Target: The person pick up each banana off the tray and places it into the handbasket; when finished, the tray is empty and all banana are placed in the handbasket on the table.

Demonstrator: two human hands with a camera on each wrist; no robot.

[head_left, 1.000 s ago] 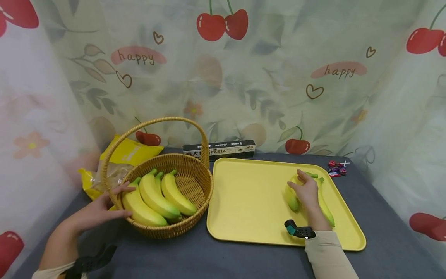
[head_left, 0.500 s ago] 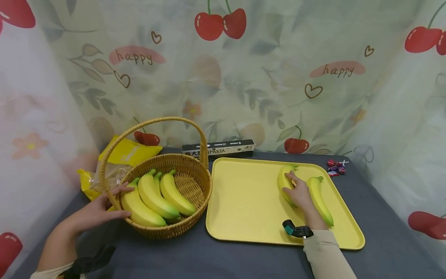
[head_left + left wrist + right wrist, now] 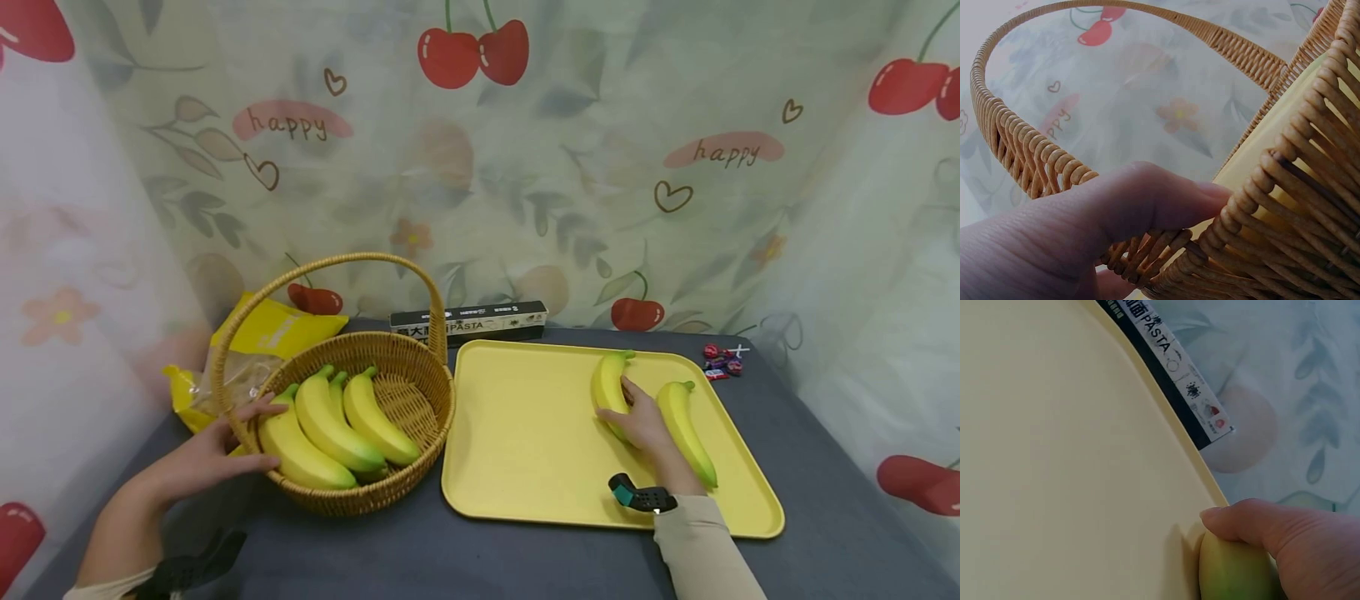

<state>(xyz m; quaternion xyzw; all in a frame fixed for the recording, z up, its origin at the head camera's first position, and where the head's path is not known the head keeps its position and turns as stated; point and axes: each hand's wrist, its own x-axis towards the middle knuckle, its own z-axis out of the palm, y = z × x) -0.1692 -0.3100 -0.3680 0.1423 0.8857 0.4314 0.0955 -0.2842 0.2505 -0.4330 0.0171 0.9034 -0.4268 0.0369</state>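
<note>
My left hand [image 3: 213, 450] grips the wicker basket [image 3: 337, 498] at its left rim, by the foot of the handle; in the left wrist view the thumb [image 3: 1166, 197] lies over the woven edge. Several bananas [image 3: 337, 429] lie side by side inside the basket. On the yellow tray [image 3: 517, 433], my right hand [image 3: 648, 427] holds a banana [image 3: 610, 379] by its lower half, thumb on the left side. The right wrist view shows that thumb against the banana's green end [image 3: 1235, 575]. A second banana [image 3: 686, 437] lies to the right of the hand.
A black-and-white pasta box [image 3: 480, 323] stands behind the tray. Behind the basket is a yellow plastic bag [image 3: 277, 329]. Small wrapped candies [image 3: 723, 364] lie beyond the tray's right edge. A patterned curtain [image 3: 585, 208] closes off the back and sides.
My right hand has taken hold of the left banana on the tray and shifted it left, apart from the other one. My left hand has stayed on the basket.
</note>
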